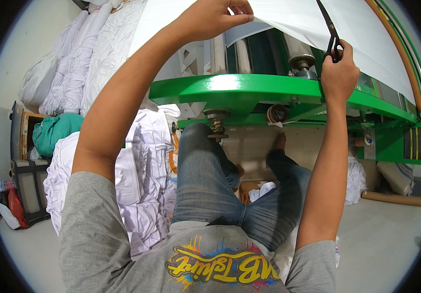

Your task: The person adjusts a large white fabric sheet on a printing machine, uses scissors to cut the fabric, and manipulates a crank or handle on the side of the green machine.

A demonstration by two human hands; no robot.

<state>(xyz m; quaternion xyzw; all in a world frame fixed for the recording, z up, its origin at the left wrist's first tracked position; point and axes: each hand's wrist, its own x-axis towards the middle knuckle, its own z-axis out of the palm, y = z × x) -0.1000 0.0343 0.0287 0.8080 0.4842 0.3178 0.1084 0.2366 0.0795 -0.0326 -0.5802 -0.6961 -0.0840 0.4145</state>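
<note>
At the top, my left hand (220, 18) pinches the near edge of a wide white sheet (298, 14), lifting it slightly; whether it is cloth or paper I cannot tell. My right hand (340, 73) grips black scissors (331, 30) by their handles, blades pointing away from me over the sheet. Those blades look closed together. Beneath the sheet's raised edge, metal rollers (243, 54) show in a machine with a bright green frame (210, 88). My right wrist is close to the frame's edge.
White cloth (139, 166) is heaped by my left leg, near a green bundle (56, 134). Long white rolls (68, 68) lean at the far left. Bolts and a spring (217, 122) stick out near my knee. A cardboard tube (398, 198) lies at right.
</note>
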